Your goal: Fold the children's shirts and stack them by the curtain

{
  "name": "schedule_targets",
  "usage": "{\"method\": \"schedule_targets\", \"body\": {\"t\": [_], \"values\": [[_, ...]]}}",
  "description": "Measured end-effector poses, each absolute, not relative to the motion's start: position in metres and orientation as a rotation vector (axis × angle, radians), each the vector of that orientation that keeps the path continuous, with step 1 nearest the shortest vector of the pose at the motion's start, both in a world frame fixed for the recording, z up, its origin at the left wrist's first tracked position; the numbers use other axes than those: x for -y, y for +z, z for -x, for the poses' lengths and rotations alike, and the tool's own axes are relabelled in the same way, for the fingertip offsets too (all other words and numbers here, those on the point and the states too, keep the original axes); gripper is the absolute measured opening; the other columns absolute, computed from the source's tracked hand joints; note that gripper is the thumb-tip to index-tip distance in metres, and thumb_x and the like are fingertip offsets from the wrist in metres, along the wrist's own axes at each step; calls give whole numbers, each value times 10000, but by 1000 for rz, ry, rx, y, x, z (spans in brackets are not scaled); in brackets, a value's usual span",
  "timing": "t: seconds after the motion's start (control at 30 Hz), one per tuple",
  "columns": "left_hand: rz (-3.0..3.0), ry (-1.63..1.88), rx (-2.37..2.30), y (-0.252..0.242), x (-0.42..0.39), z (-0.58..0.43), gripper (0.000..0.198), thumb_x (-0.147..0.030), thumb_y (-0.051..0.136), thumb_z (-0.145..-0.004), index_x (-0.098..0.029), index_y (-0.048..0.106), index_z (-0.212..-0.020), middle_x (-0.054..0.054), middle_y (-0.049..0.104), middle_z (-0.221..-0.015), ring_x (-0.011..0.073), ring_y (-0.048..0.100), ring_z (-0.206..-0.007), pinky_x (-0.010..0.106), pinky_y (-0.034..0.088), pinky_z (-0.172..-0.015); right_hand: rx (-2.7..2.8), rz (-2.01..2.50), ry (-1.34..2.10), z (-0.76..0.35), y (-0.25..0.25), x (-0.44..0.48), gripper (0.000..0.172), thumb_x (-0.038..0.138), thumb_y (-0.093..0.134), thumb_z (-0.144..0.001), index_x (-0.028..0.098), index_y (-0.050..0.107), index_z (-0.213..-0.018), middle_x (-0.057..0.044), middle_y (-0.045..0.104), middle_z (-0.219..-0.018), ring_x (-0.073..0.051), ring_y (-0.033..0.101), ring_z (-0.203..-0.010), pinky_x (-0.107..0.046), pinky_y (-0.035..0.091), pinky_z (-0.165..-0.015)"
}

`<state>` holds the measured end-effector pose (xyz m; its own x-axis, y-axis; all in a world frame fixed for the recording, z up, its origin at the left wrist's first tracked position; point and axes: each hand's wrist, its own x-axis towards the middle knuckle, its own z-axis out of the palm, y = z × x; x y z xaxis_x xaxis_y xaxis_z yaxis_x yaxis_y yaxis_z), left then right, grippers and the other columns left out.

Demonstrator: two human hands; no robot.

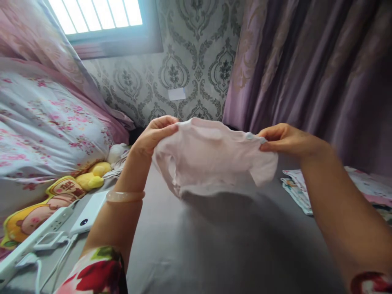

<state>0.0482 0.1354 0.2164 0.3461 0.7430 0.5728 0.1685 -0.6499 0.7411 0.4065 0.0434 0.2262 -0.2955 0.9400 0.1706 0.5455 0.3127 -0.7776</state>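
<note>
A small pale pink shirt hangs in the air between my two hands, above a grey sheet. My left hand pinches it at one shoulder, thumb against fingers. At the other shoulder, beside some light snaps or buttons, my right hand grips the cloth between thumb and fingers. The neckline is stretched along the top, and a short sleeve droops on the right. The shirt's lower edge hangs loose and slightly blurred.
Folded patterned clothes lie at the right, partly behind my forearm. On the left are a white power strip with cables, a white device, a yellow plush toy and a cartoon cushion. Purple curtains hang at the back right.
</note>
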Motion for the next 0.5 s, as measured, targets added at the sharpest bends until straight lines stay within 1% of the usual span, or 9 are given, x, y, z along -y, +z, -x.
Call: {"method": "schedule_targets", "body": {"t": [0.07, 0.17, 0.23, 0.3, 0.37, 0.43, 0.5], "values": [[-2006, 1208, -779, 215, -137, -44, 373, -495, 695, -738, -173, 690, -928, 15, 669, -732, 120, 607, -603, 212, 478, -526, 1931, 1316, 779, -409, 226, -44, 476, 621, 725, -648, 215, 711, -894, -27, 706, -803, -179, 651, -713, -309, 517, -643], [-2039, 1080, -857, 208, -151, -45, 366, -473, 727, -699, -153, 697, -875, 1, 642, -673, 101, 561, -562, 190, 423, -500, 1882, 1384, 566, -409, 219, -58, 470, 649, 682, -686, 208, 714, -846, -24, 693, -767, -174, 630, -685, -287, 487, -596], [-2085, 1131, -925, 203, -164, -50, 339, -453, 691, -728, -145, 696, -870, -7, 615, -638, 93, 529, -548, 184, 391, -492, 1843, 1394, 374, -405, 213, -70, 463, 651, 654, -717, 207, 712, -836, -19, 682, -743, -175, 615, -677, -280, 466, -577], [-2162, 1259, -1020, 200, -173, -56, 304, -421, 644, -766, -143, 695, -877, -8, 602, -637, 97, 515, -562, 191, 390, -509, 1789, 1391, 142, -398, 210, -77, 441, 635, 621, -765, 214, 710, -862, -20, 679, -748, -181, 608, -693, -286, 457, -590], [-2287, 1410, -1140, 201, -176, -60, 267, -382, 601, -802, -147, 694, -888, 5, 620, -695, 114, 533, -629, 212, 430, -580, 1738, 1381, -102, -389, 209, -77, 403, 599, 578, -825, 227, 707, -908, -34, 689, -818, -194, 611, -754, -303, 463, -645], [-2433, 1542, -1253, 202, -171, -62, 244, -348, 554, -846, -154, 687, -909, 29, 644, -805, 135, 562, -736, 244, 463, -701, 1704, 1364, -309, -380, 211, -69, 377, 561, 522, -881, 237, 696, -963, -56, 684, -929, -212, 610, -855, -324, 467, -717], [-2540, 1631, -1335, 202, -160, -63, 247, -335, 497, -896, -161, 670, -935, 53, 643, -906, 152, 577, -828, 270, 461, -791, 1697, 1350, -428, -372, 213, -57, 378, 534, 460, -923, 242, 674, -1032, -75, 654, -1042, -232, 589, -964, -338, 465, -764]]}}
